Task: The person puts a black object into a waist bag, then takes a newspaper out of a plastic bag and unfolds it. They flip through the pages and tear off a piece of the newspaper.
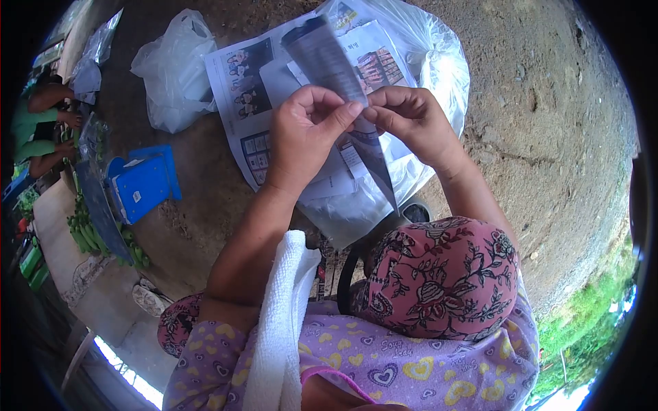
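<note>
Between my two hands is a folded sheet of newspaper, held up above a spread of other printed sheets. My left hand pinches its folded edge between thumb and fingers. Close beside it, my right hand pinches the same sheet near the middle; the fingertips of both hands almost touch. Below lie more newspaper pages with photos and print, resting partly on a clear plastic bag. The lower end of the held sheet hangs down to a narrow point.
A white plastic bag sits on the dirt ground. To the left stands a blue weighing scale, near green bananas. A person in a green shirt works at the far left. A white towel hangs over my shoulder.
</note>
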A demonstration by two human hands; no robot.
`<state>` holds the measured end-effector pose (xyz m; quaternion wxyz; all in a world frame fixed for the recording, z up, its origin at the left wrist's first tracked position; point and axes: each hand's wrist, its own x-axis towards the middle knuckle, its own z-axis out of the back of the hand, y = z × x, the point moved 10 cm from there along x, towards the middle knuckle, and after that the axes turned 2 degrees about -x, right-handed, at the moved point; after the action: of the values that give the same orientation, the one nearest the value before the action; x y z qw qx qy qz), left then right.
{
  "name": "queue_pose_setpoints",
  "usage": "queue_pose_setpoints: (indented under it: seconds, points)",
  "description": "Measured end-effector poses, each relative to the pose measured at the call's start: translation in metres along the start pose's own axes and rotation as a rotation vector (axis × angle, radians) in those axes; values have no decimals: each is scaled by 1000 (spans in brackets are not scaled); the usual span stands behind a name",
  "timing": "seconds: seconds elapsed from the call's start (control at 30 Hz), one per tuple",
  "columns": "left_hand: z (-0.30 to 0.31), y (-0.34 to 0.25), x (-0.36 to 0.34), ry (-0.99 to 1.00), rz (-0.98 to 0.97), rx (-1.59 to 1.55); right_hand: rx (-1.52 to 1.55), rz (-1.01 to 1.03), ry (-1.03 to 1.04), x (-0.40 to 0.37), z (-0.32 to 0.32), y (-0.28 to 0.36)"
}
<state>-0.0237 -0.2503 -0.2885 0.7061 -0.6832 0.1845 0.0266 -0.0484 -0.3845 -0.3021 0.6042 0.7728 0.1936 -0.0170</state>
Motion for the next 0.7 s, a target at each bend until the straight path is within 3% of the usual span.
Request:
queue_pose_setpoints:
  seconds: [0.17,0.27,0.3,0.4,0.43,0.53,0.7]
  points:
    - [22,-26,1,-170,-288,254,-84,11,-104,-1,9,-2]
    - [27,-21,4,-122,-93,90,-85,98,-140,-5,4,12]
    - [26,-27,3,-120,-119,73,-145,107,-163,-6,2,13]
    - [19,-42,2,-108,-183,68,-563,463,-53,-11,-25,47]
    - [18,-46,1,-99,-195,94,-535,367,-35,-10,-29,38]
    - [17,-49,-1,-70,-184,154,-489,371,25,-9,-39,30]
    - [18,-50,-5,-31,-174,215,-564,498,-57,-9,-29,53]
